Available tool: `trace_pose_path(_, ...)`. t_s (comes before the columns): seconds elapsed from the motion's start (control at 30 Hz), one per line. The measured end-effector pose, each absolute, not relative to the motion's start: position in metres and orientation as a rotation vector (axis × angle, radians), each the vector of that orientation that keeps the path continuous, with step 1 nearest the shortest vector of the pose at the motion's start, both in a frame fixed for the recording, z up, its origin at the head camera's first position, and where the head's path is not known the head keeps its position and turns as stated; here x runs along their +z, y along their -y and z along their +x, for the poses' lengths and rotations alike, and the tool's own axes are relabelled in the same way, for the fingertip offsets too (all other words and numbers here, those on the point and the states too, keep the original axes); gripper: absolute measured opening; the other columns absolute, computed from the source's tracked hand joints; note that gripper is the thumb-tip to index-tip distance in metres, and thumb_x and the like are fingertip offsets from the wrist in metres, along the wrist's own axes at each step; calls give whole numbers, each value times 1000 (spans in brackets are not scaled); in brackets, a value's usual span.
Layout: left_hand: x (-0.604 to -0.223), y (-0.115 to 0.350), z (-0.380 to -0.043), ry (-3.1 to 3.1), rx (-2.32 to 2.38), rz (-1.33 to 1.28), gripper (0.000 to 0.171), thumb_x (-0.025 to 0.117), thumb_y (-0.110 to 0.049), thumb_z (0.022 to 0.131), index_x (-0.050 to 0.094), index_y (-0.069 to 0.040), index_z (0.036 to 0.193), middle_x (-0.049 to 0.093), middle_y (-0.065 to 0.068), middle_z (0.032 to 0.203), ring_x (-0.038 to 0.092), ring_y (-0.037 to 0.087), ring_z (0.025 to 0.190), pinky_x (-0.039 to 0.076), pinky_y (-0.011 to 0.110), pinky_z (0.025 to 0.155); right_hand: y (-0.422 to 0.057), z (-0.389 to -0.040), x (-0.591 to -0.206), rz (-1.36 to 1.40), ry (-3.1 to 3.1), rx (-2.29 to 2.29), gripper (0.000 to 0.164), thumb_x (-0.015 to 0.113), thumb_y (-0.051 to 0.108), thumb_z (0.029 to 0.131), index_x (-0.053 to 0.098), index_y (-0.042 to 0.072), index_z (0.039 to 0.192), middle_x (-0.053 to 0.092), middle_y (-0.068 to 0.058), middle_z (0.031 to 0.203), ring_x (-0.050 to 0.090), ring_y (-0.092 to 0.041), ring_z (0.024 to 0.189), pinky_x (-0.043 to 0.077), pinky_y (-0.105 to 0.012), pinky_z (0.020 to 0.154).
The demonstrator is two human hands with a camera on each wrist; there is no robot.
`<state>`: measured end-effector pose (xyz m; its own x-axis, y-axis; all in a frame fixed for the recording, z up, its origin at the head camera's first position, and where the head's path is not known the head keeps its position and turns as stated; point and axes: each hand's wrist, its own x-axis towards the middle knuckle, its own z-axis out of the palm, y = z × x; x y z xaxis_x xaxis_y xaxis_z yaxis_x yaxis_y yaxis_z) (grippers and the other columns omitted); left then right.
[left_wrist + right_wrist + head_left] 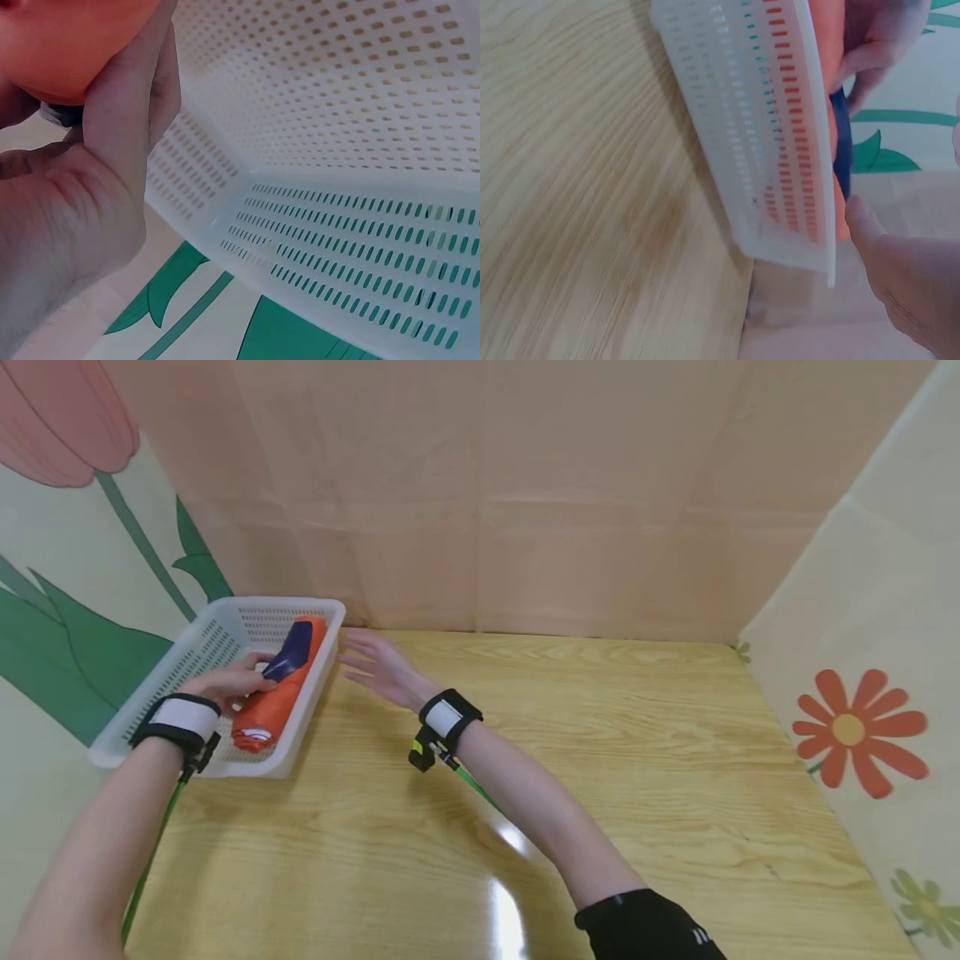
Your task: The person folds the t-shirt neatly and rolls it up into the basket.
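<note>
An orange rolled bundle [277,712], with a shiny dark blue part [292,650] along its upper side, lies lengthwise at the right side of a white perforated plastic basket [258,768]. My left hand [231,682] reaches into the basket and grips the bundle from its left side; the left wrist view shows the thumb against the orange material [71,45]. Just beyond the basket's right rim, my right hand [386,668] is held up with its fingers extended, holding nothing. In the right wrist view its fingertips overlap the blue part's far end.
The basket stands at the back left of a wood-grain table [637,777], close to a flower-printed side sheet [60,527]. A plain pinkish sheet [525,510] hangs behind the table. Another flower-printed sheet [847,610] borders the right side.
</note>
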<state>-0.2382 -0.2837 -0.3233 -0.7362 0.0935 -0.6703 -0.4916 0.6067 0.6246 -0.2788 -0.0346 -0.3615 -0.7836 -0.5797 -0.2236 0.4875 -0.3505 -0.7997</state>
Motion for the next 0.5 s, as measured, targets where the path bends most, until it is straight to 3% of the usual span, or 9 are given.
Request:
trace_pose_path(0.17, -328, 281, -244, -2114, 1098, -386, 79, 42, -18, 104, -14, -16, 160, 13, 32, 153, 35, 43, 128, 46, 52, 101, 12, -282, -364, -135, -1271, -2144, 52, 39, 21, 109, 27, 9, 158, 22, -12, 168, 32, -34, 151, 29, -46, 123)
trace_pose_path(0.33, -334, 282, -247, -2110, 1060, -389, 78, 42, -14, 102, -11, -11, 159, 15, 32, 149, 35, 41, 125, 48, 43, 91, -6, -284, -365, -130, -1316, -2161, 52, 38, 23, 109, 28, 8, 158, 24, -13, 167, 33, -36, 151, 29, -48, 123)
trace_pose_path(0.5, -337, 284, -248, -2072, 1086, -373, 77, 41, -11, 103, -12, -6, 158, 15, 32, 147, 31, 41, 129, 47, 47, 97, -21, -286, -368, -118, -1345, -2167, 53, 40, 23, 109, 27, 10, 158, 26, -12, 166, 34, -35, 150, 31, -47, 122)
